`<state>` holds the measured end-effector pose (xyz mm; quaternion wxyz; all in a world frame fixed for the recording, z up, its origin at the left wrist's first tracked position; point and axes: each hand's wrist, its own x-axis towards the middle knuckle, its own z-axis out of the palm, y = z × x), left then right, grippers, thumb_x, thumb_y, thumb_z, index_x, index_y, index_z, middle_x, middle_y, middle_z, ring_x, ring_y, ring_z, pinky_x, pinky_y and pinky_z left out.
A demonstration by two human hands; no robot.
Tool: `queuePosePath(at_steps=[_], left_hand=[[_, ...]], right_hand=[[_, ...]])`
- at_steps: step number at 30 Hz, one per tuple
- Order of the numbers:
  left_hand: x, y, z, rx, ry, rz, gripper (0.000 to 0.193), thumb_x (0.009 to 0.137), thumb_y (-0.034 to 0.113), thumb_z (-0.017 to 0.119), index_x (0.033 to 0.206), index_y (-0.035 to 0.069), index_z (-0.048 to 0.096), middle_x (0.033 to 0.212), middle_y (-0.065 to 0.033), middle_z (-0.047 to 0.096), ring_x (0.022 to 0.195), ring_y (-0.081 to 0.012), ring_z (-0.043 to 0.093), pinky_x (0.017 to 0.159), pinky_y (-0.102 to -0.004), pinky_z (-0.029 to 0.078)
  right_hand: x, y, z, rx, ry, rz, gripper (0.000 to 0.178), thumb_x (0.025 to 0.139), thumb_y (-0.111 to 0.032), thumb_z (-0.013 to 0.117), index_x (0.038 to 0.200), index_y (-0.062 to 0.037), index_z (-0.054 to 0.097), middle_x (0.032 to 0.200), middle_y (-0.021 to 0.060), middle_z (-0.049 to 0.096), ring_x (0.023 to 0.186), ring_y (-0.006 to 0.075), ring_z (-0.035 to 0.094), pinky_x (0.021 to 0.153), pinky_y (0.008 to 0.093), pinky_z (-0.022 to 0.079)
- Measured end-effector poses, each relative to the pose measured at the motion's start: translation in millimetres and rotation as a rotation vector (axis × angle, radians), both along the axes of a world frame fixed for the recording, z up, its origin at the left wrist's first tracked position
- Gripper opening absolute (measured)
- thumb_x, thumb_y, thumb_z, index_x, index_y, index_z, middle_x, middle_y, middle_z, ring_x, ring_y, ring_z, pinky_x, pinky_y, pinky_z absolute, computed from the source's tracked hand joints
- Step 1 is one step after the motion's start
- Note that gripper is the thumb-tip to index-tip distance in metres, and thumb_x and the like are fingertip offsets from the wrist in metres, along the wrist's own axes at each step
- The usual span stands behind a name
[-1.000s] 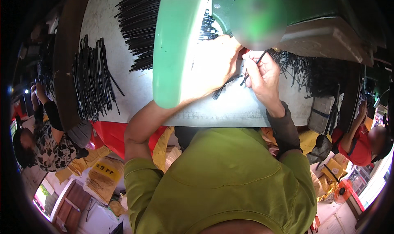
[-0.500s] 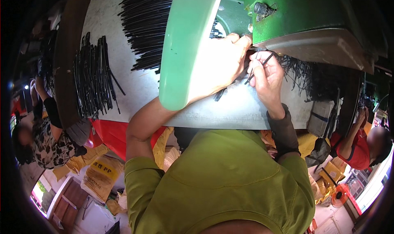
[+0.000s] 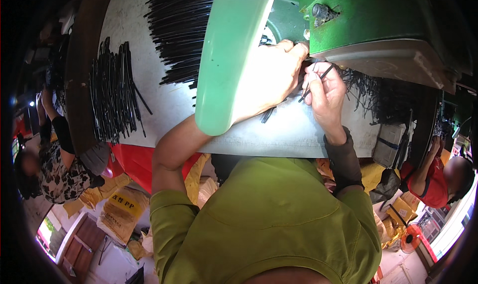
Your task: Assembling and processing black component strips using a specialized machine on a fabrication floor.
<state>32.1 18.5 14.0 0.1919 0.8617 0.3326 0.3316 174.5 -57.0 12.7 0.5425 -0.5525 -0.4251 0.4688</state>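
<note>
My right hand [image 3: 326, 92] pinches a thin black strip [image 3: 326, 71] between thumb and fingers, beside the edge of a green machine [image 3: 368, 25]. My left hand [image 3: 281, 67] is bent at the machine's lower edge, its fingers curled and their tips out of sight; glare washes out its back. What it grips cannot be made out. A pale green lamp shade [image 3: 226, 60] hangs over my left wrist and hides part of it. A few short black pieces [image 3: 267, 115] lie on the metal worktable [image 3: 239, 145] under my hands.
Left on the table are a large pile of black strips [image 3: 174, 32] and a smaller bundle [image 3: 117, 92]. Tangled black strips [image 3: 366, 87] lie right, below the machine. A grey box [image 3: 389, 143] stands at the right edge. Other people work at far left [image 3: 57, 167] and right [image 3: 430, 182].
The lamp shade and machine sit slightly further right in the picture. Both hands keep nearly the same places, with the black strip still pinched in my right.
</note>
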Motion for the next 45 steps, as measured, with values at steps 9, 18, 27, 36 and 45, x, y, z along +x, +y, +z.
queuePosePath(at_steps=[9, 18, 27, 36, 45], left_hand=[[2, -11, 6, 0.366, 0.440, -0.013, 0.022, 0.076, 0.014, 0.059, 0.094, 0.001, 0.058, 0.081, -0.0108, 0.058, 0.073, -0.0241, 0.061, 0.050, -0.0313, 0.047], [-43, -33, 7, -0.585, -0.127, -0.053, 0.011, 0.090, 0.007, 0.052, 0.099, 0.001, 0.055, 0.065, -0.0067, 0.057, 0.045, -0.0109, 0.046, 0.043, -0.0232, 0.038], [-81, -16, 9, -1.573, -0.629, -0.257, 0.020, 0.095, 0.017, 0.054, 0.098, -0.002, 0.059, 0.065, -0.0059, 0.058, 0.041, -0.0050, 0.038, 0.039, -0.0189, 0.030], [-91, -2, 21, -1.353, -0.335, -0.188, 0.023, 0.096, 0.019, 0.051, 0.095, -0.002, 0.058, 0.067, -0.0111, 0.063, 0.039, -0.0073, 0.046, 0.038, -0.0191, 0.036], [-108, -11, 31, -1.318, -0.614, 0.120, 0.023, 0.098, 0.018, 0.044, 0.099, -0.003, 0.054, 0.077, -0.0137, 0.065, 0.054, -0.0138, 0.061, 0.050, -0.0234, 0.050]], right_hand=[[11, -3, -3, -0.131, 0.057, 0.004, 0.009, 0.095, -0.008, 0.048, 0.095, -0.0035, 0.056, 0.068, -0.0011, 0.055, 0.048, 0.0010, 0.044, 0.043, 0.0154, 0.035], [-8, -8, 5, -0.073, 0.440, 0.056, 0.024, 0.102, -0.019, 0.037, 0.101, 0.0033, 0.045, 0.092, 0.0153, 0.056, 0.078, 0.0269, 0.067, 0.066, 0.0374, 0.059], [-7, -4, -3, -0.124, 0.611, 0.182, 0.024, 0.101, -0.017, 0.041, 0.110, 0.0041, 0.048, 0.101, 0.0178, 0.059, 0.087, 0.0267, 0.066, 0.076, 0.0380, 0.057], [-14, 16, -10, -0.140, 0.858, 0.237, 0.025, 0.101, -0.023, 0.042, 0.107, 0.0009, 0.049, 0.096, 0.0186, 0.061, 0.091, 0.0304, 0.065, 0.080, 0.0437, 0.055], [-10, -1, -1, -0.074, 0.877, 0.090, 0.027, 0.100, -0.025, 0.044, 0.105, -0.0004, 0.051, 0.100, 0.0169, 0.061, 0.096, 0.0300, 0.062, 0.087, 0.0469, 0.052]])
